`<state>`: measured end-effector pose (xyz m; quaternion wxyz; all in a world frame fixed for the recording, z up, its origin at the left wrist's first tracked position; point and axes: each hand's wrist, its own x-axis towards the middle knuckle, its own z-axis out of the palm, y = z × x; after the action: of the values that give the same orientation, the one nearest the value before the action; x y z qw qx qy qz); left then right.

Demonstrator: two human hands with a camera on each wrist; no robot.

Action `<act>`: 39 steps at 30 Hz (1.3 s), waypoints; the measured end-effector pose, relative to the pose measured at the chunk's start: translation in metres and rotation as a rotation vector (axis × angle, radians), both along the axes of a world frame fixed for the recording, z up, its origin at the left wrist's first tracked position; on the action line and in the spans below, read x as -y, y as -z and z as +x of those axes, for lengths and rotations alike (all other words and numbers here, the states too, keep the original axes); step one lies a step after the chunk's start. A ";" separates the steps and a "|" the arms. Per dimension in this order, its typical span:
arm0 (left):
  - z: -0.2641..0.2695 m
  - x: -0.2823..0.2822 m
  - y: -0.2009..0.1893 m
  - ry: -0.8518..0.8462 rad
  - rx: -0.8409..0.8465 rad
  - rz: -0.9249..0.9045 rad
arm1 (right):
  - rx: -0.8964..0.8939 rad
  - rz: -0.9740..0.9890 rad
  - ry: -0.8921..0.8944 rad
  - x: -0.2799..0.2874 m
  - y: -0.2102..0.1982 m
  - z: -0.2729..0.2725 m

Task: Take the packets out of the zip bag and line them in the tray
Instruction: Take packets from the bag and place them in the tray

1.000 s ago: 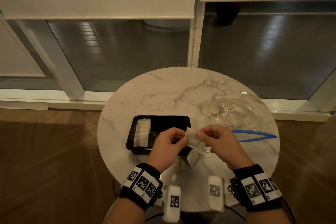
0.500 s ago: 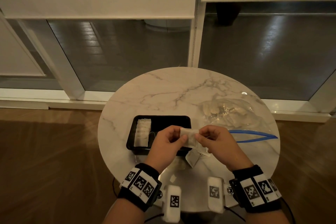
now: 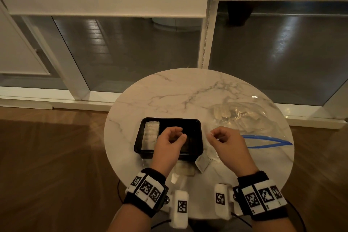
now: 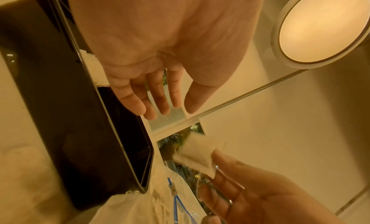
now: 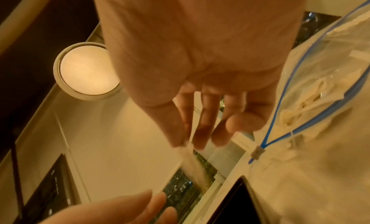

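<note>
Right hand (image 3: 227, 142) pinches one packet (image 4: 197, 156) by a corner, thumb against fingertips (image 5: 180, 138); in the right wrist view it hangs edge-on below them. That grip is thin, so my guess is a quick swing toward the tray (image 3: 197, 124) could shake it loose onto the worktop (image 3: 169, 90), or land it skewed instead of in line.

Left hand (image 3: 169, 142) holds nothing: fingers loosely curled in the head view, relaxed and nearly straight in its own wrist view. It hovers over the tray's middle, palm turned toward your right hand, the two a short gap apart at centre frame.

Row of packets (image 3: 150, 133) stands at the tray's left end. You'll be reaching past your own left hand to get there; brushing the row could topple it.

Loose packets (image 3: 202, 164) lie on the worktop just below the tray's lower-right corner, near the edge. A wrist could sweep them off.

Zip bag (image 3: 243, 117) lies open at right of frame, more packets inside.
</note>
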<state>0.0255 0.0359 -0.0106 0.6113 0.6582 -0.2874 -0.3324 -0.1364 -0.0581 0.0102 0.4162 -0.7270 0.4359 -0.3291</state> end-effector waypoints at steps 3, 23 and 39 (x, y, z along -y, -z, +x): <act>0.003 -0.002 -0.003 0.032 0.046 -0.029 | -0.030 -0.008 -0.155 -0.007 -0.003 0.007; 0.023 -0.009 0.000 -0.048 0.097 -0.073 | 0.076 0.151 -0.169 -0.026 0.014 0.053; 0.110 -0.048 0.034 -0.480 -0.023 0.244 | -0.378 0.143 -0.316 -0.009 0.043 0.152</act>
<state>0.1356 0.0843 -0.0446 0.5918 0.7727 -0.0738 -0.2174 0.0153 -0.0493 -0.0331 0.4239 -0.8033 0.4093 -0.0864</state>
